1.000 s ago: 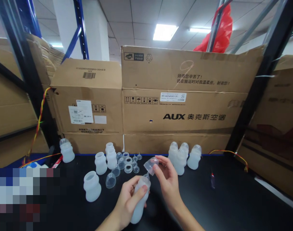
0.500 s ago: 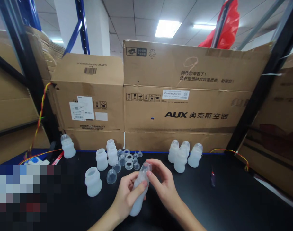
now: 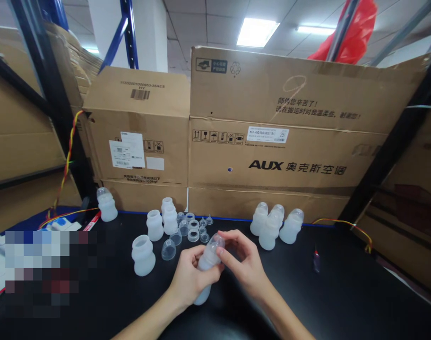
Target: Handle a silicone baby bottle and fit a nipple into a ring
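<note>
Gripping a translucent white bottle [image 3: 205, 270] around its body with the left hand [image 3: 190, 278], fingers curled shut about it, base tilted down toward the black tabletop [image 3: 343, 293] and top raised. Pinching the clear cap [image 3: 214, 243] at the bottle's top with the right hand [image 3: 245, 264], thumb and fingertips closed on it (cap seated over the neck, as far as can be seen). Held low above the table, in front of the loose parts.

Standing just left of the hands: an open bottle [image 3: 143, 255] without a cap, and beside it a loose clear dome cap [image 3: 168, 249] resting on the table. Farther back, two more open bottles [image 3: 155, 225] close together, with a scatter of small rings and teats [image 3: 194, 230] next to them. Off to the far left, a single capped bottle [image 3: 107, 204] near the red and yellow wires [image 3: 68, 156]. To the right of the hands, well apart, a cluster of three capped bottles [image 3: 276, 225]. Behind everything, stacked cardboard boxes [image 3: 272, 141] against blue and black shelving posts.
</note>
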Demonstrator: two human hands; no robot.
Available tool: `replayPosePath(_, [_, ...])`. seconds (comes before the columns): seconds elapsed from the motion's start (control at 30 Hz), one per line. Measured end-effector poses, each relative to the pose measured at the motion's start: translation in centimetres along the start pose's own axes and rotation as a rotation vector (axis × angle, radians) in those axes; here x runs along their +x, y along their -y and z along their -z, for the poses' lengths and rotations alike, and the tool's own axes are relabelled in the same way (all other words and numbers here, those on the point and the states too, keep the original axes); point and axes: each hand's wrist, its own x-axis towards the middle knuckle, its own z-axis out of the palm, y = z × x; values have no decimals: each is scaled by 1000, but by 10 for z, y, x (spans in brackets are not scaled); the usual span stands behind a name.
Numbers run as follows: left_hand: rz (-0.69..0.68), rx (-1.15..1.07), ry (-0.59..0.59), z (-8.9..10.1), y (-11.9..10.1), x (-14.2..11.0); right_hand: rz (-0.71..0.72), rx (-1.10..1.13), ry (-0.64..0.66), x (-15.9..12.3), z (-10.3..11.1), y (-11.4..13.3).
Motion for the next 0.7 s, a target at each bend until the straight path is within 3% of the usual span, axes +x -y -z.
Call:
replayPosePath(0.23, [98, -67, 92, 6, 1, -2, -43, 137, 139, -1, 6, 9])
replayPosePath(0.43, [230, -359, 334, 5, 6, -7, -177, 541, 311, -4, 1, 10])
replayPosePath(0.53, [255, -403, 326, 3, 6, -9, -194, 577, 318, -4, 0, 10])
replayPosePath(0.7, [205, -255, 302, 4, -2, -11, -188, 515, 315, 0, 3, 14])
